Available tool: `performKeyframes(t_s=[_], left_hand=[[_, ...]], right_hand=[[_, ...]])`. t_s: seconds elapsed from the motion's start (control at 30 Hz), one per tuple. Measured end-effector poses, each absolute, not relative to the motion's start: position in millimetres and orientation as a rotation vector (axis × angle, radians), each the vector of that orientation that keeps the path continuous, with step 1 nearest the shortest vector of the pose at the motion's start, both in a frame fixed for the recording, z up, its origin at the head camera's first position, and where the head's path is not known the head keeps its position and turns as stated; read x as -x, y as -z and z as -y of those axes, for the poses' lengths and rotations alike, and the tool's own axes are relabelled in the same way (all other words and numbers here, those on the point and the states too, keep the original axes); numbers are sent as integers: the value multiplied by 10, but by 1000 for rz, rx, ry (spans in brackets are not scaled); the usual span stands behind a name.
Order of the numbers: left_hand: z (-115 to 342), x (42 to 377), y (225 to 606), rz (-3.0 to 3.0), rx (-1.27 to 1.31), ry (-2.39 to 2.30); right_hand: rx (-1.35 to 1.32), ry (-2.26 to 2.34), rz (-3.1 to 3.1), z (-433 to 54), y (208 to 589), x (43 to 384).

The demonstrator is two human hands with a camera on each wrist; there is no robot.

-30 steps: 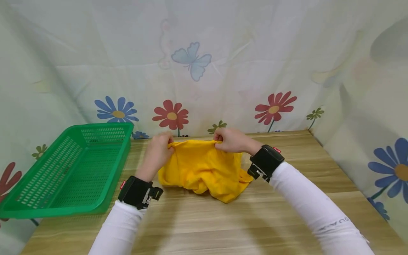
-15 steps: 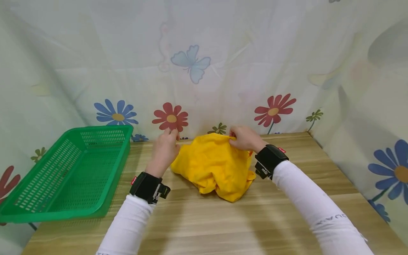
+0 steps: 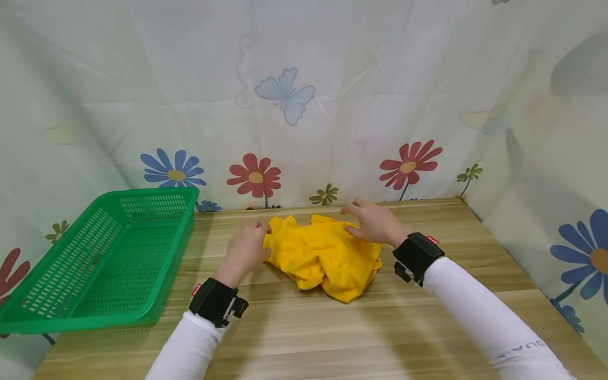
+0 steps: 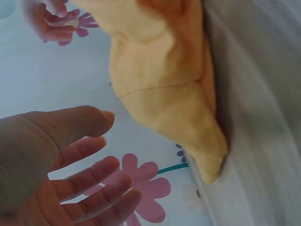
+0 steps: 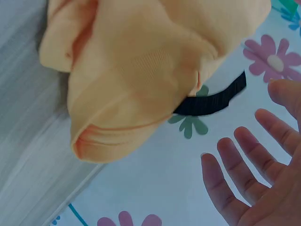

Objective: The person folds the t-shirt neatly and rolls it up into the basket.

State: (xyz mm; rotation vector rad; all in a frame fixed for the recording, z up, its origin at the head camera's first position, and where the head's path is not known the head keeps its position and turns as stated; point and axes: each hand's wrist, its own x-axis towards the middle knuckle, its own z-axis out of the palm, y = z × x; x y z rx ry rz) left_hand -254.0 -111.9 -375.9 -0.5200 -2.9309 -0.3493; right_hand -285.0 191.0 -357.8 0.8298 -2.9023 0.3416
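Note:
A crumpled yellow garment (image 3: 328, 258) lies in a heap on the wooden table, toward its back edge. Stitched seams show on the garment (image 4: 164, 61) in the left wrist view; the right wrist view shows a hemmed opening and a black strip (image 5: 211, 104) sticking out from the cloth. My left hand (image 3: 244, 249) is at the heap's left side, its fingers apart and holding nothing. At the upper right of the heap is my right hand (image 3: 377, 224), fingers spread. In the right wrist view a gap separates those fingers (image 5: 244, 165) from the cloth.
A green perforated plastic basket (image 3: 161, 285) stands on the left of the wooden table (image 3: 304, 338). Behind and on both sides hangs a flower-printed curtain (image 3: 332, 132). Black straps with small devices (image 3: 216, 301) sit on both wrists.
Both hands first gripped the garment's raised top edge. The left released it, then the right; the cloth has sunk into a lower heap and both hands have come down and opened.

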Motion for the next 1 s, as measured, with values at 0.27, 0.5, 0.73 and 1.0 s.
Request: performKeyframes(t_s=[0.27,0.5,0.73,1.0], left_hand=[[1102,2425,4020,2999,614,406],[1033,2474,4166,2972,686,476],[961,2554,4241,2932,738,429],[901,2616,4254,2913,737,458]], right_hand=[[-1016,-319,2868,-2040,3786,2561],[-1085,-354,2932,-2068,4044,2498],[-1109,-377,2901,-2002,4226,2494],[-1109,-440,2855,-1987,4204,2497]])
